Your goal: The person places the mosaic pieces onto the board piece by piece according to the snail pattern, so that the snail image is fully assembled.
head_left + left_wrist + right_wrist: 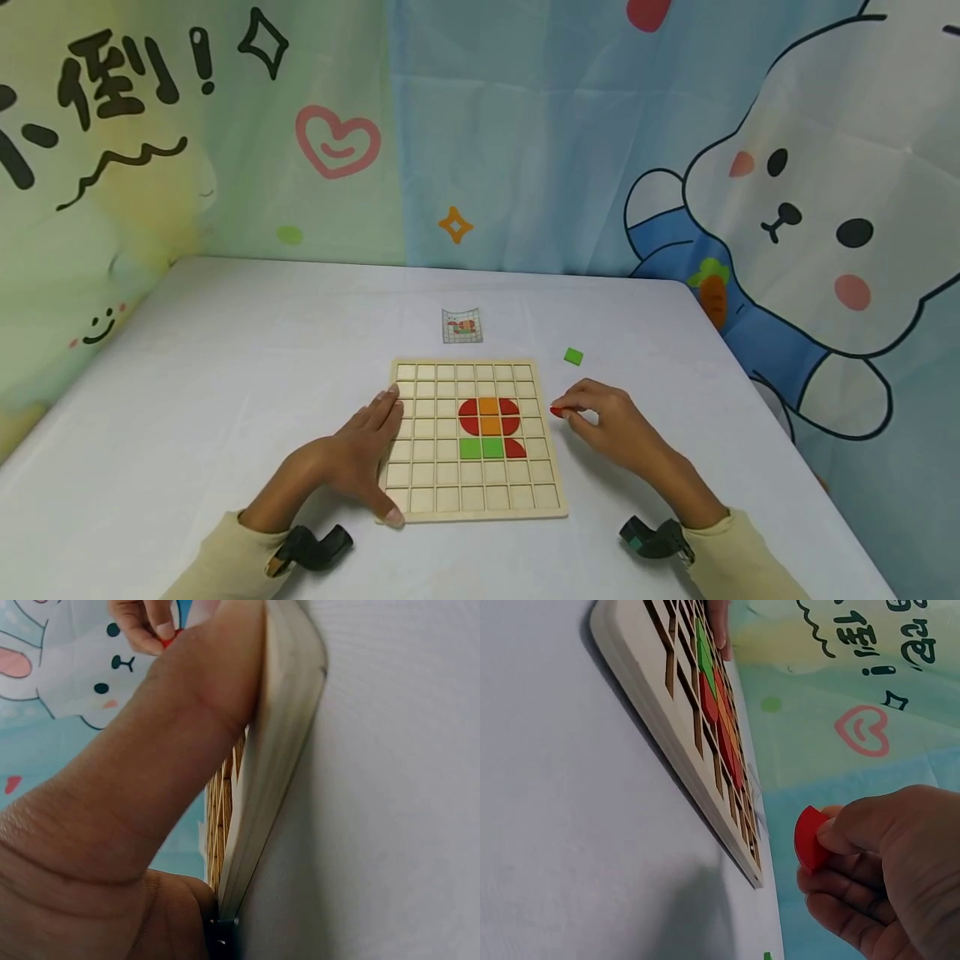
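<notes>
A wooden grid board (442,476) lies on the white table. My left hand (363,454) rests along its left side, fingers straight, with the thumb at the near left corner. Between thumb and fingers my right hand (617,423) pinches a red quarter-circle tile (810,840), just off the board's right edge. Set in the grid are red rounded tiles (468,425) on both sides of orange square tiles (490,425). In the row below sit green square tiles (470,448) and one red quarter-circle tile (514,448).
A loose green tile (573,357) lies beyond the board's far right corner. Behind the board is a small pattern card (462,326) with a coloured grid picture. A printed cloth backdrop (517,142) hangs past the table's far edge.
</notes>
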Available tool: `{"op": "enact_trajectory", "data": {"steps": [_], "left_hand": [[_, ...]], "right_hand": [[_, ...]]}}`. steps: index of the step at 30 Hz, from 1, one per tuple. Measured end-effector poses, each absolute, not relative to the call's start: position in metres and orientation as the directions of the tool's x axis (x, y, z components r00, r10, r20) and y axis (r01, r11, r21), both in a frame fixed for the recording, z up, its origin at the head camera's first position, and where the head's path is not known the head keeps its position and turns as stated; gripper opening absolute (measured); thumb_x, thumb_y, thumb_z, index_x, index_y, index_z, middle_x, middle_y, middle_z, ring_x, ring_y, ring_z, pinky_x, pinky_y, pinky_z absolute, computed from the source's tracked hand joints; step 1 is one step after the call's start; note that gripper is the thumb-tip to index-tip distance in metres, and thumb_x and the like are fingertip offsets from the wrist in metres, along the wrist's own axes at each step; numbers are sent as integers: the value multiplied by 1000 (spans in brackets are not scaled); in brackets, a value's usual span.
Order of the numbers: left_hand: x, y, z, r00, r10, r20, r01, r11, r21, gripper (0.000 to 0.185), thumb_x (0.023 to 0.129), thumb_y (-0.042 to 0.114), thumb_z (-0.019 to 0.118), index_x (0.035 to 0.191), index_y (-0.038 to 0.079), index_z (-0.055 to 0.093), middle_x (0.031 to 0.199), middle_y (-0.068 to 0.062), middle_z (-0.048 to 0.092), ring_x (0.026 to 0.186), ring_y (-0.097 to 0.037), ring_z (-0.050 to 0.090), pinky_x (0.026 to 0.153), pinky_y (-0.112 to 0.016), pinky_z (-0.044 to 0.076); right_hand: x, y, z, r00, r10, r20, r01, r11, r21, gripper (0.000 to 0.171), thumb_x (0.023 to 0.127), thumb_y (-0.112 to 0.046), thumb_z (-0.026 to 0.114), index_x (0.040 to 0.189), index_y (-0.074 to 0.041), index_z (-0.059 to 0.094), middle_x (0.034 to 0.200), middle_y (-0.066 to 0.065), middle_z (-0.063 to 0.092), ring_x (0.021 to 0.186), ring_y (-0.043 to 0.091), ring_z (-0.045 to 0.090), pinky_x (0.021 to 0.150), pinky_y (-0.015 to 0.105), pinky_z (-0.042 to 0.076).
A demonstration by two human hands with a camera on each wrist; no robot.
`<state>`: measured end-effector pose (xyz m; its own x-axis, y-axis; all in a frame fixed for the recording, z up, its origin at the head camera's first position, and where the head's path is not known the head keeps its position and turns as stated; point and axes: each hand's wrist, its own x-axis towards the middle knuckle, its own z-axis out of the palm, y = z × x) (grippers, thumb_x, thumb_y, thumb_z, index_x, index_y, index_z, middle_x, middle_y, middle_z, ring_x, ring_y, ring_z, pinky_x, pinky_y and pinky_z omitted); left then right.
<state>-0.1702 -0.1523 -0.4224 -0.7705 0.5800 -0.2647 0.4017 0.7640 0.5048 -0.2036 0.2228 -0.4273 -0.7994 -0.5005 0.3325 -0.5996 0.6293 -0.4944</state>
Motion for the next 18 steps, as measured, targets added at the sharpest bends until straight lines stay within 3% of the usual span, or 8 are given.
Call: {"op": "enact_trajectory", "data": {"steps": [13,18], "left_hand": [[-171,-153,-423,-768,582,-267,405,764,502,143,57,61,87,151,-11,6,158,-26,-7,146,-39,-4,115,-52,9],[-171,-152,-423,-771,577,-270,400,768,501,143,57,61,87,151,-10,6,159,-25,-7,146,-38,-4,115,-51,9]], "right_hand": [[-202,198,-427,-808,-507,301,-577,578,-577,19,84,0,74,99,-10,77,94,-9,67,81,6,60,72,27,53],[-201,183,-425,-793,-530,299,-586,531,-612,18,85,0,72,101,-7,76,94,-6,68,79,7,59,71,28,54]]}}
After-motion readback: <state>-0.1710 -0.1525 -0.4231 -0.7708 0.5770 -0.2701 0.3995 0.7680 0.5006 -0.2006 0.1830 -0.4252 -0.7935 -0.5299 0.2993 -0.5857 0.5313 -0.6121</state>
